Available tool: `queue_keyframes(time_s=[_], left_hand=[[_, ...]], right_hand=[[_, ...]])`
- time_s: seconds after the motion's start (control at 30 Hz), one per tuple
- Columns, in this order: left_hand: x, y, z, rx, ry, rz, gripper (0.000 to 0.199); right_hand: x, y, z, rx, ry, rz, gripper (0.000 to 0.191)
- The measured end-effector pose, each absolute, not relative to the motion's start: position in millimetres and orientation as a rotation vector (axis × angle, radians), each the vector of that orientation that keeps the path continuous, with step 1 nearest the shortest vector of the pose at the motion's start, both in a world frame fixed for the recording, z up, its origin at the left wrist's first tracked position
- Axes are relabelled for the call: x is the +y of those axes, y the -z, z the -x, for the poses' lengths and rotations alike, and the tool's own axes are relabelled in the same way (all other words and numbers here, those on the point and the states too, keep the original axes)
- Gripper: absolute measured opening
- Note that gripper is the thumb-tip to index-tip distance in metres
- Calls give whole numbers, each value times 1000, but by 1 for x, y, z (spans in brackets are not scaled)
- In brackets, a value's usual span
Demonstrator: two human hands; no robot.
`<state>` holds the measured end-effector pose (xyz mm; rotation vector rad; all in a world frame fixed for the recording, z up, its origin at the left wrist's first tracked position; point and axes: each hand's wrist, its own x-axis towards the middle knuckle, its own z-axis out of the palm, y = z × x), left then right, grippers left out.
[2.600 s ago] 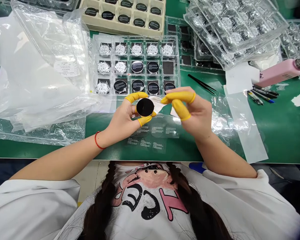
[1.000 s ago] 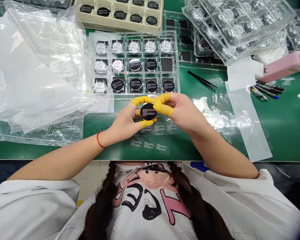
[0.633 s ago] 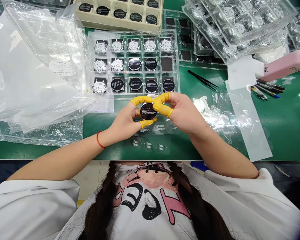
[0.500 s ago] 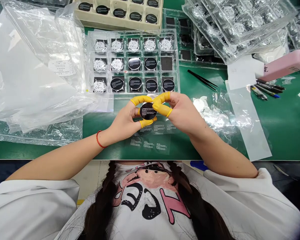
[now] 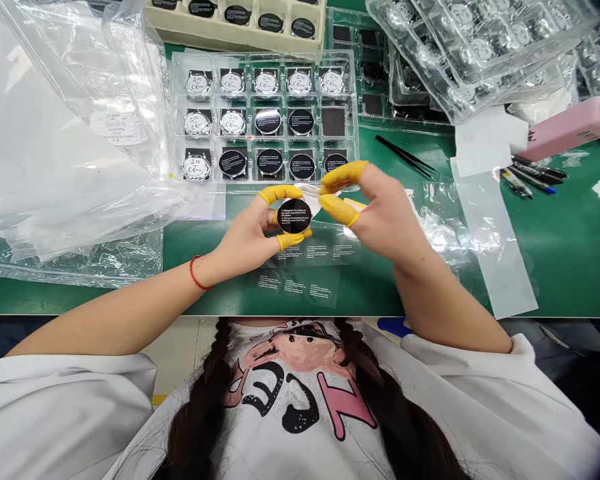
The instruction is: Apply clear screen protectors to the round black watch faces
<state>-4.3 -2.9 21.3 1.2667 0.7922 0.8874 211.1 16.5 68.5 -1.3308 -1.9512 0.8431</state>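
My left hand (image 5: 253, 233), wearing yellow finger cots, grips a round watch (image 5: 294, 216) by its rim. White printed text covers the watch's black face, which is turned up toward me. To the right, my right hand (image 5: 375, 210) also has yellow finger cots and is apart from the watch face. Its thumb and forefinger close around a thin, soft-looking white piece (image 5: 311, 197), partly hidden by the fingers. Beneath the hands lie clear film sheets (image 5: 300, 287) printed with white text. Just beyond is a clear plastic tray (image 5: 355, 113) with watches in its compartments, some face up, others back up.
A cream tray (image 5: 205, 33) of black-faced watches stands at the back. Stacked clear trays (image 5: 480, 47) fill the back right, near black tweezers (image 5: 405, 155), a pink bottle (image 5: 570, 127) and pens (image 5: 535, 177). Plastic bags (image 5: 55, 147) cover the left side.
My right hand has moved away from the watch, to the right and slightly up, uncovering its face. My left hand keeps its grip. More of the white piece shows between the hands.
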Motion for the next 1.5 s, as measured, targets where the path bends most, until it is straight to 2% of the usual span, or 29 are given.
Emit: queue_keyframes(time_s=[0.2,0.37,0.57,0.7,0.93,1.2,1.5], left_hand=[[-2,-20,6,822,-853,-1205,52],[-4,-20,5,802,-830,-1169,54],[-5,-25,3,829,-829,-1229,53],[-5,-21,5,827,-852,-1311,55],[-4,-14,7,852,-834,-1306,53],[-3,-20,5,830,-776,-1263,56],[-2,-21,3,845,-807,-1219,58]], right_hand=[[19,-34,-263,-2341,-308,1839,35],[7,-21,-265,-2230,-286,1959,9],[-13,-63,-225,-2103,-366,1448,19],[-20,-61,-193,-2266,-259,1119,23],[1,-31,-182,-2246,-69,1257,31],[8,-55,-195,-2298,-313,1273,30],[-11,-53,-201,-2451,-119,1162,36]])
